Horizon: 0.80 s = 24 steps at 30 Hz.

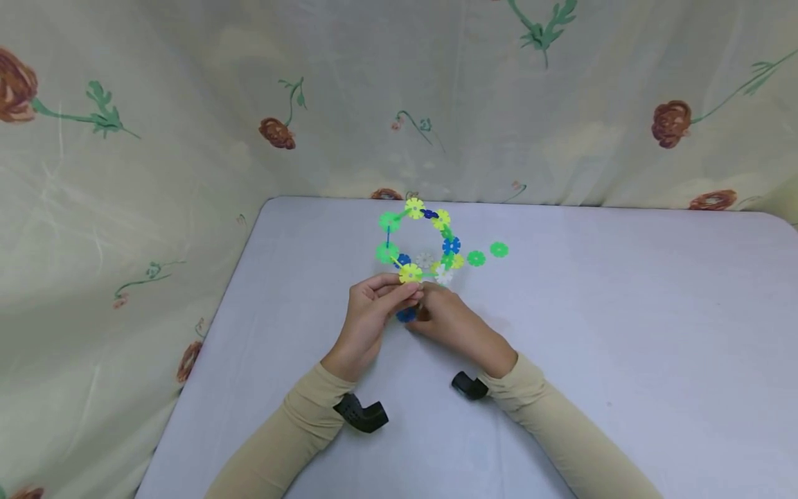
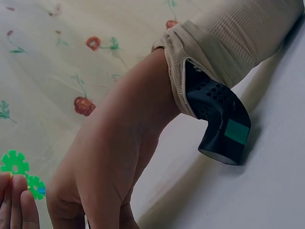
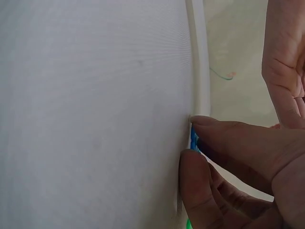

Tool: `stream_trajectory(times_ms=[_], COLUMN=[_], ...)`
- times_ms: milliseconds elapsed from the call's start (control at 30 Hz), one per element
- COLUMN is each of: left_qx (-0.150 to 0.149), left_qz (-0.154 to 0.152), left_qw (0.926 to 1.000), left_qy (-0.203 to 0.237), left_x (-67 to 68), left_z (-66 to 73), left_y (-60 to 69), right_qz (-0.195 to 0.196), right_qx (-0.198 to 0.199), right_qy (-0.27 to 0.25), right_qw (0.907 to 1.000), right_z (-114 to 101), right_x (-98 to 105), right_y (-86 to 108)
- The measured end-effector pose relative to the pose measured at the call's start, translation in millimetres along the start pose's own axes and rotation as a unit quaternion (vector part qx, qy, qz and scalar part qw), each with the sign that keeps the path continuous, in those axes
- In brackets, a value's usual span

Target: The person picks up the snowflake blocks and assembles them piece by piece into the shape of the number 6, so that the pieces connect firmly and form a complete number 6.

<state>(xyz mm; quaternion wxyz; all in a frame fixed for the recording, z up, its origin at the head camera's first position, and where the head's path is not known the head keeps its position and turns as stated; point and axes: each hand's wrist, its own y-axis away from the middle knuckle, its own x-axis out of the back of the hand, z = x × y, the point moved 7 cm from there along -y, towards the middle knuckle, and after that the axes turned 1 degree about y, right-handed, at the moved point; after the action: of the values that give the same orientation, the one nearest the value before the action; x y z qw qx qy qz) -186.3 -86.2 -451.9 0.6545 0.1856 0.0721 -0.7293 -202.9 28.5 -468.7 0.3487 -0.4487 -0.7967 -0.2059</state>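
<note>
Several notched plastic snowflake discs are joined into a ring in the head view, among them a green disc point(image 1: 389, 222), a yellow disc point(image 1: 414, 208) and a white disc point(image 1: 443, 274). My left hand point(image 1: 368, 315) holds the ring's near side by a yellow disc point(image 1: 410, 273), fingertips pinching it. Close beside it, my right hand point(image 1: 458, 326) pinches a blue disc point(image 1: 406, 315) below the ring. The right wrist view shows this blue disc point(image 3: 193, 137) edge-on between thumb and finger. In the left wrist view, green discs point(image 2: 14, 162) rise past the left fingertips; the right hand point(image 2: 105, 157) covers much there.
Two loose green discs, one nearer point(image 1: 476, 258) and one farther point(image 1: 499, 249), lie right of the ring on the white table point(image 1: 623, 333). A flower-printed curtain point(image 1: 349, 90) hangs behind and to the left. Black wrist cameras point(image 1: 361, 414) stick out from both sleeves.
</note>
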Motion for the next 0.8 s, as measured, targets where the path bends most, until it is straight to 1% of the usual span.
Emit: stream_trajectory(times_ms=[500, 667, 800], left_qx=[-0.001, 0.001, -0.001], left_qz=[0.005, 0.006, 0.003], left_qw=[1.0, 1.0, 1.0], left_qy=[0.004, 0.002, -0.005], left_x=[2.7, 2.1, 0.9], left_z=[-1.4, -1.2, -0.1], left_y=[1.1, 0.6, -0.1], right_qz=[-0.016, -0.025, -0.02], right_qx=[-0.013, -0.028, -0.023], right_qy=[0.002, -0.02, -0.034], right_qw=[0.9998, 0.9991, 0.999], right_z=[-1.1, 0.5, 3.2], right_x=[-4.5, -2.9, 1.3], right_y=[-2.8, -1.1, 3.7])
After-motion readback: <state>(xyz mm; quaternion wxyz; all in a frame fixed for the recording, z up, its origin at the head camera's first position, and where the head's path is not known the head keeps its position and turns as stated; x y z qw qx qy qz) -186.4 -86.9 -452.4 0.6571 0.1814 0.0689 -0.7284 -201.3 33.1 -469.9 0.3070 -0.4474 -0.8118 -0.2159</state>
